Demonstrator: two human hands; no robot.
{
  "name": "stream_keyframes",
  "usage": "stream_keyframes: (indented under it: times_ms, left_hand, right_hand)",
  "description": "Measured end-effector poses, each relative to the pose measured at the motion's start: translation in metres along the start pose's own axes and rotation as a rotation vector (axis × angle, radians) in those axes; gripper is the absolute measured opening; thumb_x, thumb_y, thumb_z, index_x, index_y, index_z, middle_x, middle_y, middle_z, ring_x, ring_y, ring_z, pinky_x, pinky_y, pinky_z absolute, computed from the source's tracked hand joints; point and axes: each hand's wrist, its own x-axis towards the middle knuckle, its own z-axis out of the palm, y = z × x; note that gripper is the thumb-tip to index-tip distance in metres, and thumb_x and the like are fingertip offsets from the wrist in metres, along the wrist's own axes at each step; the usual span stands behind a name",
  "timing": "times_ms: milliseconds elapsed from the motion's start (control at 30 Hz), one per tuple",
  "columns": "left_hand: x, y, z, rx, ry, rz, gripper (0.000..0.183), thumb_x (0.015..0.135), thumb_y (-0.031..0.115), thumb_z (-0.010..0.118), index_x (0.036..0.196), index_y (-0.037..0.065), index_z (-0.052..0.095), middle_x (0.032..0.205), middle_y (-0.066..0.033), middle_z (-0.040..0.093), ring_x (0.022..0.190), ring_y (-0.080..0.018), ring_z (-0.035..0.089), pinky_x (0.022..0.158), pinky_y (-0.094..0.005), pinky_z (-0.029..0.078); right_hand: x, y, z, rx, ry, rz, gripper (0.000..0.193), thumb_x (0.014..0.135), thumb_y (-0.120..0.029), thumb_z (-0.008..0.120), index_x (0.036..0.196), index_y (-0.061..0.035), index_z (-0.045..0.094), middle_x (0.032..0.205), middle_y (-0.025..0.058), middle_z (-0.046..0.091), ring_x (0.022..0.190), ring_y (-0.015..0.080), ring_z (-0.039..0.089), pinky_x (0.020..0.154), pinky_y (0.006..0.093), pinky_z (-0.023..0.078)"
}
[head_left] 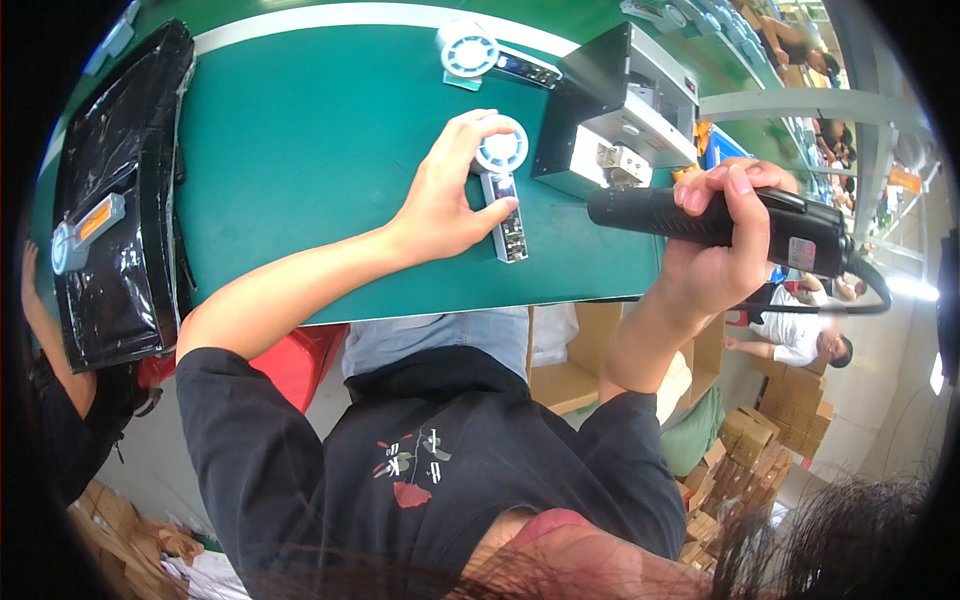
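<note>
My left hand (452, 190) grips a small handheld fan (503, 148) lying on the green mat. The fan has a round light-blue and white head and a narrow handle whose inner parts show. My thumb lies on the handle and my fingers curl round the head. In my right hand (735, 215) is a black electric screwdriver (650, 212), held nearly level with its cable trailing at the right. Its front end points left, close to the metal outlet (625, 165) of a grey-black screw feeder (590, 135). I cannot make out the bit.
A second handheld fan (470, 52) lies beyond the first, its handle reaching toward the feeder. At the left edge, a black plastic-wrapped bin (125, 260) carries another fan piece (92, 228) with an orange strip. Cardboard boxes (745, 440) and other people are at the right.
</note>
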Motion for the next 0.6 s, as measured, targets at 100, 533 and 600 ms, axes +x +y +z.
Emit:
stream_keyframes:
  times_ms: [100,533,600]
  left_hand:
    - [0.002,0.001,0.002,-0.004,-0.022,0.024,0.078,0.075,0.003,0.088,0.144,0.008,0.053,0.149,-0.0218,0.052,0.142,-0.0403,0.051,0.118,-0.0465,0.043]
    - [-0.002,-0.003,0.003,-0.017,-0.011,0.005,0.078,0.077,0.004,0.087,0.146,0.009,0.051,0.15,-0.0229,0.049,0.141,-0.0413,0.051,0.116,-0.0475,0.044]
    - [-0.002,-0.003,0.003,-0.013,-0.01,0.007,0.078,0.077,0.004,0.087,0.146,0.009,0.051,0.151,-0.0231,0.048,0.142,-0.0415,0.05,0.116,-0.0477,0.044]
  right_hand:
    - [0.001,-0.001,0.024,0.051,0.004,-0.003,0.018,0.091,0.006,0.067,0.105,0.0013,0.057,0.079,0.0172,0.064,0.06,0.0223,0.062,0.063,0.0361,0.057]
    - [0.001,0.032,0.054,0.076,-0.062,0.029,0.028,0.088,0.011,0.074,0.107,-0.0002,0.058,0.082,0.0142,0.069,0.059,0.0192,0.065,0.059,0.0316,0.056]
    - [0.0,0.031,0.056,0.078,-0.061,0.039,0.027,0.088,0.011,0.074,0.107,0.0001,0.058,0.082,0.0136,0.069,0.06,0.0187,0.065,0.06,0.0315,0.056]
